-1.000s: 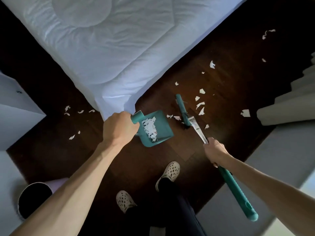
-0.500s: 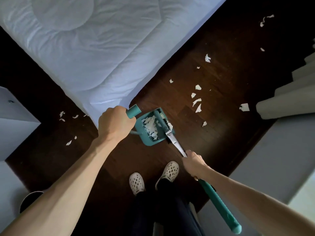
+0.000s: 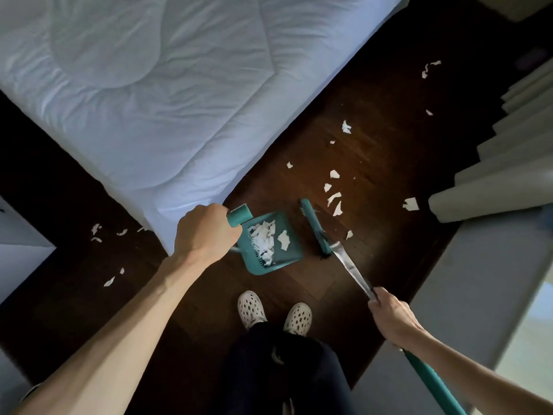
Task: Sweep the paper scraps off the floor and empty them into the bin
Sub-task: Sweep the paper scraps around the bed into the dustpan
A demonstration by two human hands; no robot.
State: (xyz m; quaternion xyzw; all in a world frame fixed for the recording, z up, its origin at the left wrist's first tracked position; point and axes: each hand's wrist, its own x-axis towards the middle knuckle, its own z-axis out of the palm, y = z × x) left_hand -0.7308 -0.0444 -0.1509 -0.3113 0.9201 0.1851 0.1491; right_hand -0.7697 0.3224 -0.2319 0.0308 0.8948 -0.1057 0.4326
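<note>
The left hand is wrapped tight around the upright teal handle of a teal plastic dustpan resting on the dark wooden floor just off the corner of a bed under a white quilted duvet, and the pan holds a heap of torn white paper. The right hand grips the silver-and-teal pole of a teal-headed broom, whose head sits on the floor just right of the pan's mouth. More white paper scraps lie scattered beyond the broom and left of the bed corner, and two white perforated clogs stand below the pan.
</note>
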